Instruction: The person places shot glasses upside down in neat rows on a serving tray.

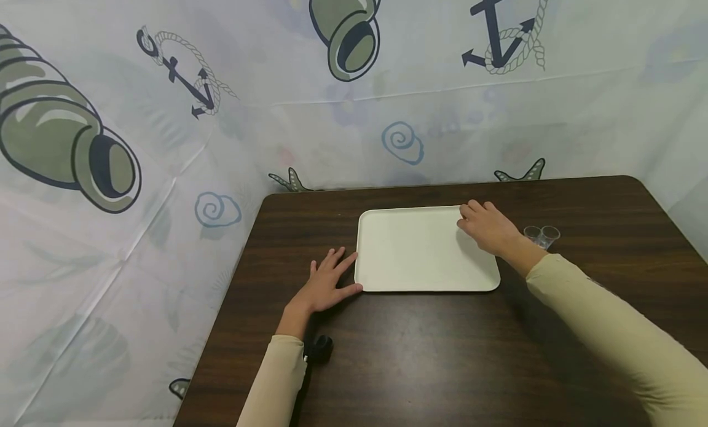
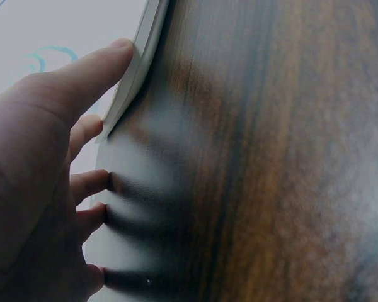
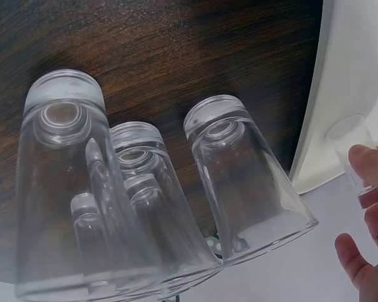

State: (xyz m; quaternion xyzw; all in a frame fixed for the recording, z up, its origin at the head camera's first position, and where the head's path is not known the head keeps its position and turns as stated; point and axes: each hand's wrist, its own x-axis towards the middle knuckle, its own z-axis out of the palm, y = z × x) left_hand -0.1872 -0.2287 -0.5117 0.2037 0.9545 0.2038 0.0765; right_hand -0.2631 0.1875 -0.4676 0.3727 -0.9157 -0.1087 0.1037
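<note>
A cream rectangular tray (image 1: pixel 415 249) lies on the dark wooden table. Spread fingers of my left hand (image 1: pixel 325 285) rest along its left edge, with the thumb and index fingertip at the rim; in the left wrist view the thumb (image 2: pixel 88 78) lies against the tray's side. Over the tray's right part, my right hand (image 1: pixel 487 227) pinches a small clear glass (image 3: pixel 349 135) between thumb and fingers, upright at the tray surface. That glass is hidden behind the hand in the head view. Close by the right wrist stand clear glasses (image 1: pixel 549 235).
Three clear glasses show large in the right wrist view: one at left (image 3: pixel 63 182), a middle glass (image 3: pixel 154 189) and another glass (image 3: pixel 242 176) nearest the tray. A curtain (image 1: pixel 332 132) printed with shells and anchors hangs behind the table (image 1: pixel 409 353) and along its left side.
</note>
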